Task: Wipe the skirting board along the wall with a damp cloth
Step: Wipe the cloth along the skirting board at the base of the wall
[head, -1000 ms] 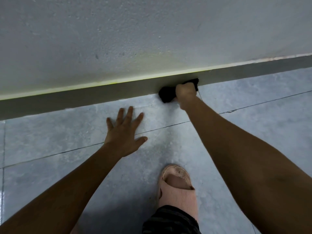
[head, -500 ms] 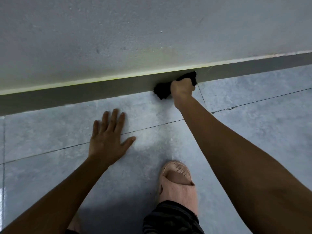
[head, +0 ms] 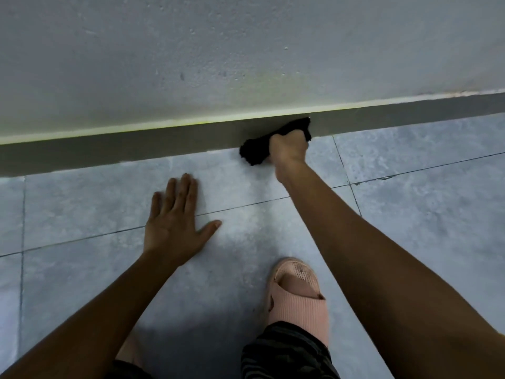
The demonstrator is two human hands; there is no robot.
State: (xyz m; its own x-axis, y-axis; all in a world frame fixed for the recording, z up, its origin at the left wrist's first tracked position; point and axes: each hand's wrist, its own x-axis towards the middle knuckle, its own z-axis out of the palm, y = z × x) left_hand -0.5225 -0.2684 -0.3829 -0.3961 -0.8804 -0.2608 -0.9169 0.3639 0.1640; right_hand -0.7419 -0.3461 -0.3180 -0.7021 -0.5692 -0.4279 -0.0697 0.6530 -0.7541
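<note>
A dark grey skirting board (head: pixel 136 149) runs along the foot of the pale wall (head: pixel 218 50), sloping up to the right. My right hand (head: pixel 289 149) is closed around a black cloth (head: pixel 255 151) and presses it against the board where it meets the floor. The cloth sticks out to the left of my fist and a corner shows above it. My left hand (head: pixel 175 222) lies flat on the grey floor tiles (head: pixel 410 214), fingers spread, holding nothing.
A foot in a pink slipper (head: pixel 296 294) stands on the tiles between my arms, with a dark trouser leg (head: pixel 284 351) below it. Thin grout lines cross the floor. A yellowish strip edges the top of the board.
My left hand has shifted left across the tiles. My right hand with the cloth has slid slightly left along the board.
</note>
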